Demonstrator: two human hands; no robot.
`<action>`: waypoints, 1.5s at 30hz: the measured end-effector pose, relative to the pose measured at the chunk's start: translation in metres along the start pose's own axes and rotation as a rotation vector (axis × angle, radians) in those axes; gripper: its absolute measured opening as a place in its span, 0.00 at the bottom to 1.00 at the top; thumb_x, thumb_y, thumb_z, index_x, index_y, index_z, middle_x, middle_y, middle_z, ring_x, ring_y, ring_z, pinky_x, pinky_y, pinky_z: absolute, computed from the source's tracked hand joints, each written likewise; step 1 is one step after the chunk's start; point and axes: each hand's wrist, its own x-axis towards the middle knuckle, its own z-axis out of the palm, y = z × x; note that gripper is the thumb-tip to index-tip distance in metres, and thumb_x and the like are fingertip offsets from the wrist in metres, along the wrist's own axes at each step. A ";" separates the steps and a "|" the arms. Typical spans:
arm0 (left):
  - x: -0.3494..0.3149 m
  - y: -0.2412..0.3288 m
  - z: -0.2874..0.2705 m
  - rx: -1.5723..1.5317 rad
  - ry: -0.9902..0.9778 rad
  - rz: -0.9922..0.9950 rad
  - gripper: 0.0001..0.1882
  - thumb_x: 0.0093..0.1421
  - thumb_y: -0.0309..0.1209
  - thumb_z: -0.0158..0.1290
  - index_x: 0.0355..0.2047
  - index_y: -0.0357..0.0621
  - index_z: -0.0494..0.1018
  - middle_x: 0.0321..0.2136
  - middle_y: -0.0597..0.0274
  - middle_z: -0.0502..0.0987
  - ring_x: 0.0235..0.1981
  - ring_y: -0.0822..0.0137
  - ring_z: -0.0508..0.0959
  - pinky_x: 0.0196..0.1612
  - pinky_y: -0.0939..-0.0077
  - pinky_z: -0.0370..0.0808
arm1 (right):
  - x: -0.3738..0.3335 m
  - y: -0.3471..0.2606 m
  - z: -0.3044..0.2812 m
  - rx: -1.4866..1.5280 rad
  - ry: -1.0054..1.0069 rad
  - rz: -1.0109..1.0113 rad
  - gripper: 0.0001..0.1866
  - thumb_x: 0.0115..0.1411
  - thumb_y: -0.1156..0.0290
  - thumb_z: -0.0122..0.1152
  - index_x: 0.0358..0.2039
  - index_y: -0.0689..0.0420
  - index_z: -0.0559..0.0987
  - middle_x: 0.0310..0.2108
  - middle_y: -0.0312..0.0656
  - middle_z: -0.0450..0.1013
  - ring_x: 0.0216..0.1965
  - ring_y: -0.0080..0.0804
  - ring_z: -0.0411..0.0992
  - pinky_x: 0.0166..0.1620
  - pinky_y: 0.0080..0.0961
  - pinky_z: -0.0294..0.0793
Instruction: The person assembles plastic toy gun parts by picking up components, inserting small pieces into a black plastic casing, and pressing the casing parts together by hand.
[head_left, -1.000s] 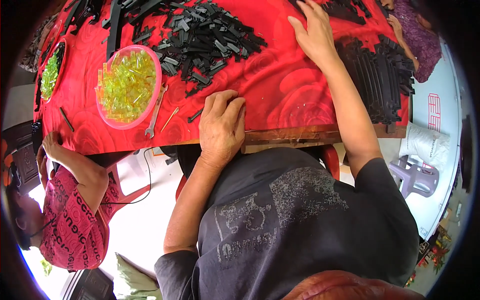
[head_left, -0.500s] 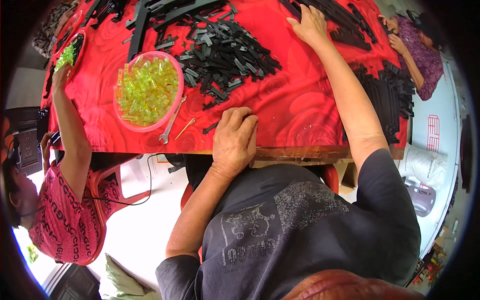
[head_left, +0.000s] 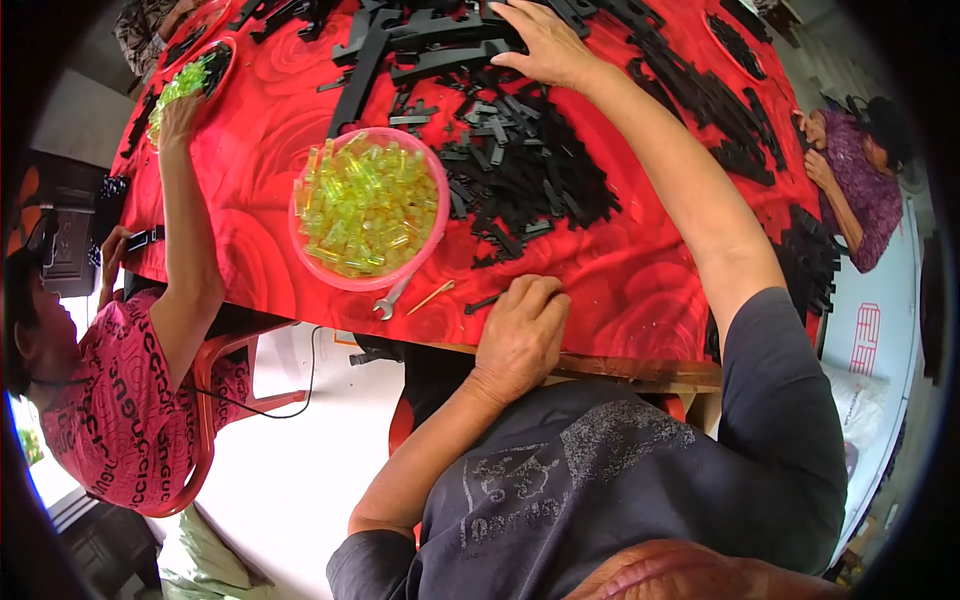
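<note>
My right hand [head_left: 548,48] reaches far across the table, fingers apart, over the long black plastic parts [head_left: 440,32] at the back. Nothing shows in its grasp. At the near table edge my left hand [head_left: 520,338] rests with curled fingers; what they hold, if anything, is hidden. A small black piece [head_left: 484,303] lies just left of its knuckles. Between my hands spreads a heap of short black plastic pieces [head_left: 535,180]. Left of the heap stands a pink round basin [head_left: 294,235] full of clear yellow-green pieces [head_left: 370,205].
A wrench [head_left: 392,298] and a thin wooden stick [head_left: 432,297] lie before the basin. More long black parts [head_left: 700,85] cover the right side of the red tablecloth [head_left: 250,190]. At left, a co-worker's hand [head_left: 180,118] touches yellow-green pieces; another person [head_left: 860,180] sits at far right.
My right hand has moved left across the back of the table, from the right-hand long black parts to those behind the heap. My left hand stays at the edge. The view has shifted.
</note>
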 end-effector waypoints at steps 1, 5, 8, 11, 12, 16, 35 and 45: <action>0.000 0.001 0.002 -0.011 0.002 0.000 0.12 0.53 0.22 0.62 0.39 0.37 0.78 0.43 0.54 0.76 0.47 0.51 0.77 0.48 0.60 0.77 | 0.008 -0.005 -0.002 -0.003 -0.079 -0.044 0.49 0.53 0.52 0.75 0.71 0.58 0.62 0.68 0.62 0.60 0.70 0.60 0.58 0.71 0.47 0.59; -0.003 0.000 0.005 -0.015 -0.009 -0.007 0.13 0.54 0.24 0.60 0.41 0.37 0.77 0.45 0.53 0.75 0.49 0.52 0.76 0.49 0.62 0.76 | 0.032 -0.019 0.001 0.006 -0.241 -0.187 0.56 0.50 0.47 0.76 0.73 0.54 0.58 0.70 0.59 0.58 0.72 0.58 0.54 0.71 0.49 0.58; -0.002 0.003 0.007 -0.025 -0.008 -0.007 0.13 0.54 0.24 0.60 0.41 0.37 0.77 0.45 0.53 0.75 0.49 0.52 0.76 0.49 0.62 0.77 | 0.050 -0.010 0.005 -0.001 -0.369 -0.147 0.59 0.47 0.45 0.79 0.73 0.54 0.58 0.69 0.57 0.60 0.69 0.57 0.57 0.70 0.47 0.59; -0.001 0.004 0.006 -0.035 0.002 -0.021 0.12 0.54 0.23 0.62 0.40 0.37 0.78 0.44 0.54 0.76 0.48 0.52 0.77 0.48 0.62 0.78 | 0.057 -0.007 0.011 0.022 -0.431 -0.134 0.58 0.44 0.47 0.80 0.71 0.54 0.61 0.66 0.55 0.64 0.65 0.57 0.62 0.69 0.45 0.62; -0.002 0.004 0.006 -0.036 0.004 -0.023 0.12 0.54 0.23 0.62 0.40 0.37 0.78 0.44 0.53 0.76 0.48 0.52 0.77 0.48 0.61 0.78 | 0.058 -0.008 0.011 0.015 -0.436 -0.131 0.57 0.43 0.48 0.81 0.70 0.55 0.62 0.65 0.55 0.65 0.65 0.57 0.62 0.68 0.45 0.63; -0.003 0.002 0.009 -0.044 0.017 -0.021 0.12 0.53 0.23 0.62 0.40 0.36 0.78 0.44 0.53 0.76 0.47 0.51 0.77 0.47 0.61 0.78 | 0.052 -0.011 0.015 0.001 -0.411 -0.053 0.50 0.46 0.55 0.79 0.67 0.55 0.64 0.62 0.54 0.67 0.63 0.56 0.65 0.66 0.45 0.66; -0.003 0.003 0.015 -0.041 0.059 0.034 0.12 0.53 0.20 0.62 0.38 0.38 0.77 0.42 0.55 0.77 0.45 0.51 0.77 0.47 0.60 0.77 | -0.063 -0.018 -0.037 -0.095 0.007 0.085 0.36 0.50 0.72 0.69 0.61 0.42 0.71 0.49 0.43 0.76 0.50 0.53 0.77 0.50 0.49 0.78; -0.006 0.000 0.021 -0.008 0.074 0.061 0.10 0.55 0.23 0.60 0.38 0.38 0.77 0.43 0.56 0.76 0.46 0.52 0.75 0.46 0.60 0.76 | -0.163 -0.067 -0.094 0.031 0.153 0.230 0.29 0.52 0.70 0.70 0.56 0.47 0.74 0.45 0.45 0.77 0.46 0.53 0.77 0.47 0.46 0.78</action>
